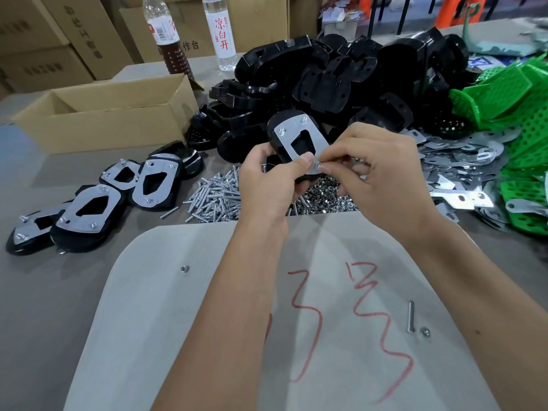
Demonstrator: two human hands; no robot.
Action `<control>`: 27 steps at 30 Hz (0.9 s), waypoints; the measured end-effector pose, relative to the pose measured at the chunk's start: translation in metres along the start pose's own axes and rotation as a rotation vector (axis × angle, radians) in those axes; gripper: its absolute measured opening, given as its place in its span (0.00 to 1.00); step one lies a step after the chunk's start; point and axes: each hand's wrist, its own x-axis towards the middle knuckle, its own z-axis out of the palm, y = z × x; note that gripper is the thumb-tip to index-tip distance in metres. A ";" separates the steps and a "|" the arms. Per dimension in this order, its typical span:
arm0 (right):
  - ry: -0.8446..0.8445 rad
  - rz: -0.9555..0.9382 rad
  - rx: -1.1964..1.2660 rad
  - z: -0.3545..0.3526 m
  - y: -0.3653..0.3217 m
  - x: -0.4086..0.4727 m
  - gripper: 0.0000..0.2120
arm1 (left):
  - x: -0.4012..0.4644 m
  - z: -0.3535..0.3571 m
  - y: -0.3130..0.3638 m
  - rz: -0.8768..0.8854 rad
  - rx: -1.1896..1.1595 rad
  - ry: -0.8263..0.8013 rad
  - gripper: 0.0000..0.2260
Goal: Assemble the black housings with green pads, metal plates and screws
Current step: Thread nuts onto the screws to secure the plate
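Bright, even overhead light fills the scene; shadows under the forearms are faint. Soft glare sits on the pale board (pixel 207 321) toward 6 o'clock. Wide-angle bending curves edges, and boxes (pixel 44 40) at 10 o'clock look blurred.

I see glossy black plastic housings (pixel 335 72), shiny metal screws (pixel 216 194), dull metal plates (pixel 462 155), perforated green plastic pads (pixel 504 87) and a matt cardboard box (pixel 118 111).

Both hands raised together, left hand (pixel 268 176) curled in a grip, right hand (pixel 376 173) fingertips pinching.
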 end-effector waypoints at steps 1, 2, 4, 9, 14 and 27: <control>-0.008 -0.006 -0.008 0.000 0.000 0.000 0.03 | 0.000 0.000 0.000 0.003 0.004 0.000 0.14; -0.015 -0.009 -0.016 -0.001 0.000 0.000 0.03 | 0.000 0.000 0.000 0.004 0.007 0.000 0.14; -0.026 -0.010 -0.026 -0.002 0.000 0.000 0.03 | -0.001 0.000 0.000 0.003 0.008 0.002 0.14; -0.037 -0.009 -0.036 -0.002 0.000 0.001 0.03 | -0.001 -0.001 0.000 0.013 0.014 0.006 0.13; -0.043 -0.030 -0.083 -0.001 0.000 0.002 0.03 | -0.001 0.000 -0.001 0.073 0.035 0.002 0.12; 0.062 -0.002 -0.085 0.004 0.006 0.000 0.11 | -0.003 0.002 -0.001 0.059 0.061 -0.005 0.13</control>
